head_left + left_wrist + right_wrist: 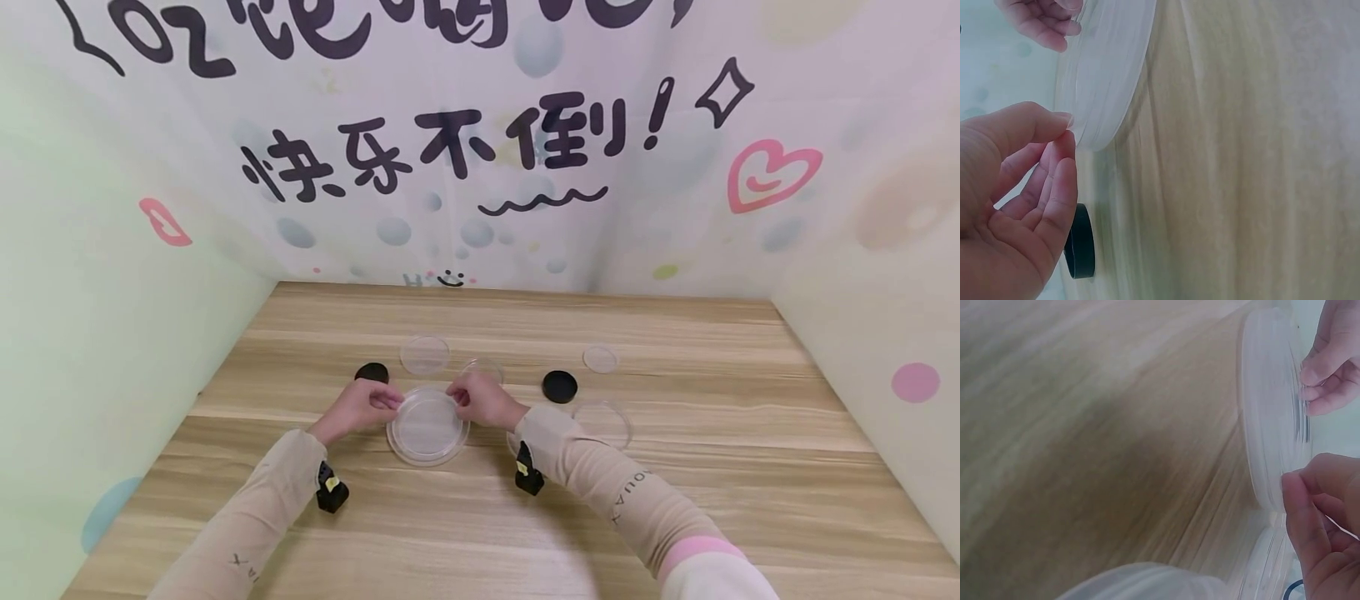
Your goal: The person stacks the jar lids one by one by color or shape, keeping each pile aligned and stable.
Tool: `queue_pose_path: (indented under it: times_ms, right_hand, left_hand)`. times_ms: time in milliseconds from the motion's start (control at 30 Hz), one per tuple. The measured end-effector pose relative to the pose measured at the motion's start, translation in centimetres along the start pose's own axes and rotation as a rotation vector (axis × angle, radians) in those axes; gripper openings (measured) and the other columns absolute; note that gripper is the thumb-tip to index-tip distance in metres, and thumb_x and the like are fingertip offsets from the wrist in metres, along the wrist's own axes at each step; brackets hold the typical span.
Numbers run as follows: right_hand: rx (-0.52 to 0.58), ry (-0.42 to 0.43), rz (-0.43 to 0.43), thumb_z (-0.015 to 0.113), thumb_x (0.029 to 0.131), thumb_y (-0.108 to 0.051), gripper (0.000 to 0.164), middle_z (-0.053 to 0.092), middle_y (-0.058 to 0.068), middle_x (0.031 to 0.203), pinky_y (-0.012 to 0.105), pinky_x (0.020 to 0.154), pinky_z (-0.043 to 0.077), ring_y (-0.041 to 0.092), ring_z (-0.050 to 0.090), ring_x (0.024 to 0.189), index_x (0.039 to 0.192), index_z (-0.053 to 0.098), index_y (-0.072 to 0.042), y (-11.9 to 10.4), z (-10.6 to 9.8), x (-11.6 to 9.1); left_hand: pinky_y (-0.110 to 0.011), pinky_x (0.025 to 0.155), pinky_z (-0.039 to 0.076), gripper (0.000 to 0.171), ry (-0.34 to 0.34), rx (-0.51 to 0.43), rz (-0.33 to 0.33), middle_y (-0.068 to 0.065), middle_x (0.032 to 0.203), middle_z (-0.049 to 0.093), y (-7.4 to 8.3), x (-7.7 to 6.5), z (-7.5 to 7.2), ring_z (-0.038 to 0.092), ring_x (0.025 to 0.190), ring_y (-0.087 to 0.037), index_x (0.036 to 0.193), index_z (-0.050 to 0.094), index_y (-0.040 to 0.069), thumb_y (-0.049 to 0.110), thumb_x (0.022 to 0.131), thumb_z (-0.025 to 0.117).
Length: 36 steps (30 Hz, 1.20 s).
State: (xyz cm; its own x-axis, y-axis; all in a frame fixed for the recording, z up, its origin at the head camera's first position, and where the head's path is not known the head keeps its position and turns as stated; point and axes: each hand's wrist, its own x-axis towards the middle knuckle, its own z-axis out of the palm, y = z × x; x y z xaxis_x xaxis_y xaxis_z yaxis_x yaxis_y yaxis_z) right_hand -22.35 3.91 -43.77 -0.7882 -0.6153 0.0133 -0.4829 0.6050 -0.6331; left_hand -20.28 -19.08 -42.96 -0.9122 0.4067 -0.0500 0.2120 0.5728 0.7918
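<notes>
A stack of clear round petri dishes [428,427] lies on the wooden table, with a smaller one on top of a wider one. My left hand [363,406] pinches the left rim of the upper dish between thumb and forefinger, as the left wrist view shows close up. On the opposite side, my right hand [483,400] pinches the rim the same way. Just behind my left hand is a black round lid [372,372], partly covered by it; in the left wrist view this lid [1082,241] stands out below the fingers.
Several clear round dishes lie around: one [425,354] behind the stack, one [482,366] behind my right hand, one [601,359] farther right, one [609,421] beside my right forearm. A second black lid [560,387] sits between them. Printed cloth walls [450,242] enclose the table.
</notes>
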Motion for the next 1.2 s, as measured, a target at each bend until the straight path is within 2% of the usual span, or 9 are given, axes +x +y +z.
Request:
queue_pose_path:
  times_ms: [467, 767, 967, 1200]
  right_hand:
    - [-0.026, 0.023, -0.02, 0.063, 0.074, 0.004, 0.025, 0.062, 0.009, 0.085, 0.019, 0.067, 0.047, 0.016, 0.058, 0.078, 0.099, 0.062, 0.006, 0.3, 0.01, 0.08]
    - [-0.005, 0.022, 0.005, 0.063, 0.075, 0.004, 0.024, 0.062, 0.01, 0.086, 0.02, 0.068, 0.047, 0.016, 0.058, 0.079, 0.099, 0.061, 0.006, 0.13, 0.05, 0.14]
    - [-0.021, 0.027, 0.0, 0.063, 0.076, 0.003, 0.023, 0.062, 0.01, 0.085, 0.021, 0.068, 0.048, 0.016, 0.058, 0.079, 0.099, 0.062, 0.006, 0.31, 0.03, 0.36]
    - [0.036, 0.06, 0.0, 0.063, 0.076, 0.002, 0.021, 0.061, 0.01, 0.085, 0.019, 0.066, 0.047, 0.017, 0.057, 0.078, 0.096, 0.062, 0.005, 0.38, -0.17, 0.08]
  left_hand:
    - [-0.024, 0.065, 0.049, 0.02, 0.06, 0.002, 0.032, -0.02, 0.082, 0.062, -0.04, 0.01, 0.49, 0.059, 0.074, -0.025, 0.09, 0.06, -0.014, -0.005, 0.073, 0.065]
    - [-0.025, 0.065, 0.049, 0.019, 0.089, -0.006, -0.007, -0.016, 0.082, 0.063, -0.42, -0.04, 0.75, 0.06, 0.074, -0.023, 0.091, 0.061, -0.012, -0.003, 0.074, 0.065]
    - [-0.026, 0.066, 0.05, 0.021, 0.101, -0.033, 0.001, -0.019, 0.085, 0.063, -0.71, 0.08, 0.84, 0.06, 0.076, -0.025, 0.092, 0.061, -0.013, -0.003, 0.074, 0.065]
    - [-0.022, 0.064, 0.048, 0.021, 0.107, -0.041, 0.015, -0.02, 0.086, 0.063, -0.58, 0.05, 0.88, 0.059, 0.076, -0.024, 0.094, 0.06, -0.013, -0.003, 0.076, 0.064]
